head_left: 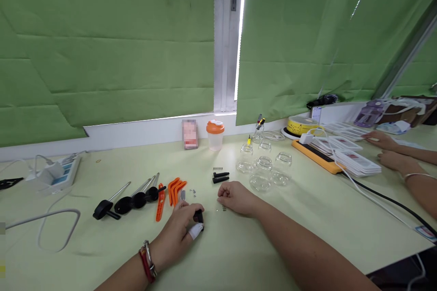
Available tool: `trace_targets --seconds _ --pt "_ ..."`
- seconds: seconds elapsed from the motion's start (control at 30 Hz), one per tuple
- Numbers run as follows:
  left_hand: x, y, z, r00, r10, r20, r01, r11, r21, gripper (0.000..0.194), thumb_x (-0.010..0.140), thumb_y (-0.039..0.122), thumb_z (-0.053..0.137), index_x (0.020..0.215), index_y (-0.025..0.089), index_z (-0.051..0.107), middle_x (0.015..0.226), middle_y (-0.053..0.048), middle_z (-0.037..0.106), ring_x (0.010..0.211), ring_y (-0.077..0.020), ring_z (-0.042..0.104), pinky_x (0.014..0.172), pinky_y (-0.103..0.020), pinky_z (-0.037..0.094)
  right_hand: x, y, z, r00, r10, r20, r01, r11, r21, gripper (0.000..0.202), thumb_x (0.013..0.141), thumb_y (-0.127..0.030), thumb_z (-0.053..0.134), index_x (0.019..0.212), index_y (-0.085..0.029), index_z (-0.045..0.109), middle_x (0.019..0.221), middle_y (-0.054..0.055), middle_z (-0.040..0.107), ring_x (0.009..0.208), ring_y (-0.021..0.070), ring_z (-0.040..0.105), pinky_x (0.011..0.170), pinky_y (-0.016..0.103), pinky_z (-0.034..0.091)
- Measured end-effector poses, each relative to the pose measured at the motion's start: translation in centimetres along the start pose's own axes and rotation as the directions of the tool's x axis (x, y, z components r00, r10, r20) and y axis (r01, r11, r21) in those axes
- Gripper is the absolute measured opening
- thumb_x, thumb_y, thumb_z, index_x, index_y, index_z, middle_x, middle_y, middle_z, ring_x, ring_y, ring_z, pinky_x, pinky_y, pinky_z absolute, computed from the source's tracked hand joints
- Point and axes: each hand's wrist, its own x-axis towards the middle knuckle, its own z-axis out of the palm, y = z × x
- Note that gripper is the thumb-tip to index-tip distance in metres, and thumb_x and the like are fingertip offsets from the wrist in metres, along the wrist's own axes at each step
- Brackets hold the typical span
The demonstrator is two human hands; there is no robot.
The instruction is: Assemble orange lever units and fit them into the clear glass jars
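Black part (199,216) low over bench (235,254), left hand (177,227) grip clamped round it, probably steadying. Right hand (239,197) curled beside small spring (224,208), can't tell if closed; loose parts likely kept reachable.

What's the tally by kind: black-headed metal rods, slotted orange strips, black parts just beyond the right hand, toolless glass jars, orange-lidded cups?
Black-headed metal rods: 4
Slotted orange strip: 1
Black parts beyond right hand: 2
Toolless glass jars: 4
Orange-lidded cup: 1
Total: 12
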Motion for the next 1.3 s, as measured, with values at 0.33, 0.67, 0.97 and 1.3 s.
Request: trace_targets --seconds 0.33,0.67,0.97,1.3 --pt "0.0 0.2 -0.1 1.000 0.000 0.025 -0.001 1.000 0.024 0.018 0.084 0.021 0.046 0.101 0.021 0.053 0.091 -0.005 0.058 0.090 -0.0216 0.047 0.080 -0.036 0.043 -0.3 0.0 0.1 0.999 -0.051 0.017 0.053 0.984 -0.172 0.011 0.076 -0.028 0.059 0.078 -0.018 0.063 0.066 -0.001 0.059 0.056 0.0095 0.049 0.051 0.020 0.036" --pt "0.1 0.0 0.0 0.999 0.000 0.034 -0.001 1.000 0.031 0.019 0.084 0.021 0.046 0.102 0.021 0.052 0.092 -0.005 0.057 0.091 -0.0218 0.047 0.079 -0.035 0.043 -1.0 -1.3 0.1 0.976 -0.210 0.056 0.217 0.961 -0.172 0.010 0.067 -0.021 0.066 0.075 -0.020 0.072 0.084 0.000 0.060 0.069 0.0104 0.055 0.059 0.019 0.041" --pt "0.0 -0.1 0.1 0.999 0.002 0.032 -0.003 1.000 0.023 0.017 0.083 0.019 0.046 0.099 0.021 0.051 0.094 -0.005 0.056 0.092 -0.0216 0.047 0.080 -0.035 0.042 -0.7 -1.3 0.2 0.963 -0.253 0.089 0.268 0.926 -0.264 0.012 0.069 -0.019 0.064 0.075 -0.021 0.074 0.080 0.000 0.059 0.067 0.0103 0.055 0.059 0.019 0.040" --pt "0.0 -0.3 0.1 0.999 0.013 0.043 -0.014 1.000 0.015 0.024 0.084 0.019 0.047 0.107 0.021 0.051 0.096 -0.006 0.057 0.093 -0.0220 0.047 0.083 -0.036 0.042 -0.9 -1.5 0.4 0.942 -0.314 0.123 0.337 0.872 -0.354 0.013 0.072 -0.015 0.059 0.074 -0.019 0.071 0.081 0.000 0.061 0.068 0.0109 0.056 0.061 0.021 0.040"
